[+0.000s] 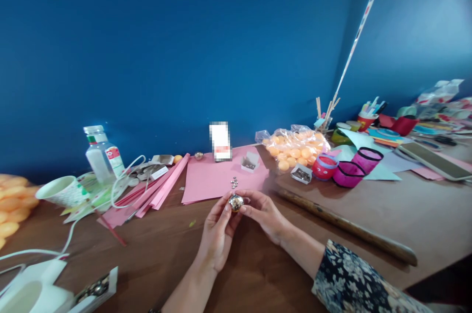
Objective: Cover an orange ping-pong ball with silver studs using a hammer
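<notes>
A: Far off to the left of the grip: heap of orange balls, then a paper cup tipped on its side, and a clear bottle standing behind it. White cable looping past a fan of pink strips.

B: And the grip itself?

A: Left hand and right hand meeting fingertip to fingertip, both pinched narrow on one small shiny ball. Held just above the brown table, right at the near edge of a pink sheet. Little cluster of silver bits just beyond the ball, on that sheet.

B: Right of it?

A: Small white box behind, bag of orange balls further back-right, two pink cups past that, a long wooden stick lying diagonal, well apart from the hands. Can't tell what the shiny ball is made of, too small.
</notes>
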The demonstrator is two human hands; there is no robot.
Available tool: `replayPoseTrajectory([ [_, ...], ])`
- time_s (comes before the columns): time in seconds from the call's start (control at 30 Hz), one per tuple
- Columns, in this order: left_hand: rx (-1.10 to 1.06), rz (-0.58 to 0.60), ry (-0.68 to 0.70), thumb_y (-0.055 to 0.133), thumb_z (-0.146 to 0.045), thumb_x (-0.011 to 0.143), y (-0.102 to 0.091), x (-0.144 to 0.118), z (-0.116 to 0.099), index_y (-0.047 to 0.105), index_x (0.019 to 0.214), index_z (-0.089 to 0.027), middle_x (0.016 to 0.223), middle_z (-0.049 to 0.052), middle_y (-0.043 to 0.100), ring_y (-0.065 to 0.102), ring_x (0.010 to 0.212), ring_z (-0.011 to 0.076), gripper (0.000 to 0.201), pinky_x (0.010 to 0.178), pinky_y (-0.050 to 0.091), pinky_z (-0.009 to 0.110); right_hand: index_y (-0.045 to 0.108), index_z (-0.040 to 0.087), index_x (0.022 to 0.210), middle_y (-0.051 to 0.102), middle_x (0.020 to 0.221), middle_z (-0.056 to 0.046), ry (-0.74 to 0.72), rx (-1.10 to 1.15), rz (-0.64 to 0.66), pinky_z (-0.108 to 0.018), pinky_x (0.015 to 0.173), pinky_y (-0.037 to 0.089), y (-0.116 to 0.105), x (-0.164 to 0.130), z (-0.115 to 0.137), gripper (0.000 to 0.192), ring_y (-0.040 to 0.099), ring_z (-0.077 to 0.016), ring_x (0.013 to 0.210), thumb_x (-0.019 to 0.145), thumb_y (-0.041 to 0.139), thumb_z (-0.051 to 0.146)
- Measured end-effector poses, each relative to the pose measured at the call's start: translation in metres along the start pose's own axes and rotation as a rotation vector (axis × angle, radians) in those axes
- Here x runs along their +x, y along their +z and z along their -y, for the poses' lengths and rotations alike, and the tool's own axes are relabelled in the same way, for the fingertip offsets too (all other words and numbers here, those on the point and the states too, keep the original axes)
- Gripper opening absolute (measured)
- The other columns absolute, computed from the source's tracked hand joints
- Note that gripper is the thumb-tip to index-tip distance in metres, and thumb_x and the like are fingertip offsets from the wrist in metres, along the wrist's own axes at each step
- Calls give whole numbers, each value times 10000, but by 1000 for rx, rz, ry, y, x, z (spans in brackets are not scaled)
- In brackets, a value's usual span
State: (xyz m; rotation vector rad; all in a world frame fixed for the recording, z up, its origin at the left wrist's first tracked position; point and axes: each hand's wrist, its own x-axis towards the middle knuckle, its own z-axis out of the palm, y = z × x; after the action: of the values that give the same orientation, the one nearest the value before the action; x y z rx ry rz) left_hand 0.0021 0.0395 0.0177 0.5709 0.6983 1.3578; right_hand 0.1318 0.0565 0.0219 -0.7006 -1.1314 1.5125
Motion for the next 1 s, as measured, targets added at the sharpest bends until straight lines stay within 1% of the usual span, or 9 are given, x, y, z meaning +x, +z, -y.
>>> replayPoseTrajectory([
  [0.1,-66,-22,-47,601,-224,738,-1,1,-2,560,1112,-250,1004,40,657,612,916,153,377,842,478,310,557,196,1091,638,935,-43,-22,-76,15,-355,858,425,0,2,1,417,572,-176,897,700,658,301],
  [0.2,-103,-76,-56,593,-233,747,-3,3,-6,559,1103,-243,928,40,670,638,812,135,358,760,516,273,537,188,1099,619,936,-56,-104,-330,-78,-332,806,444,-6,0,9,379,569,-177,872,749,599,319],
  [0.33,-152,-151,-10,606,-225,736,-5,8,-10,598,1025,-200,892,45,667,638,779,120,289,726,526,230,557,189,1025,607,940,-71,-204,-837,-172,-326,763,453,-32,-12,30,261,563,-191,853,794,507,301],
  [0.4,-138,-143,7,642,-180,702,-5,8,-10,599,1018,-202,891,37,663,635,765,109,320,711,524,209,551,213,1051,579,1032,-75,-229,-1227,-220,-352,814,422,-51,-24,38,287,527,-220,942,774,506,272],
  [0.47,-91,-113,-1,667,-163,673,-4,6,-10,595,1027,-205,863,27,663,632,731,94,363,679,519,184,512,232,1120,538,1121,-84,-171,-1568,-264,-389,848,388,-68,-36,43,373,486,-257,1009,750,524,276],
  [0.53,-40,-67,-11,669,-196,674,-2,2,-10,581,1053,-217,841,17,661,631,700,87,389,653,515,179,459,236,1189,537,1114,-98,-75,-1761,-263,-389,817,392,-81,-45,43,442,502,-264,969,755,517,293],
  [0.73,15,74,-1,657,-222,684,1,-4,-11,550,1093,-252,908,12,650,634,765,107,424,718,495,220,384,220,1265,565,1032,-123,25,-1899,-129,-356,761,402,-90,-41,47,459,514,-260,973,807,429,218],
  [0.83,29,69,11,688,-185,647,-1,-3,-10,554,1094,-258,906,1,642,623,761,92,472,727,484,206,344,194,1295,570,994,-136,48,-1934,-33,-370,738,415,-87,-40,55,474,529,-270,946,823,376,193],
  [1.0,116,6,30,712,-224,614,-4,0,-5,557,1100,-239,876,15,637,617,693,103,511,667,505,236,345,185,1276,531,1108,-137,-10,-1827,-14,-358,807,416,-78,-56,60,421,533,-238,978,860,292,220],
])
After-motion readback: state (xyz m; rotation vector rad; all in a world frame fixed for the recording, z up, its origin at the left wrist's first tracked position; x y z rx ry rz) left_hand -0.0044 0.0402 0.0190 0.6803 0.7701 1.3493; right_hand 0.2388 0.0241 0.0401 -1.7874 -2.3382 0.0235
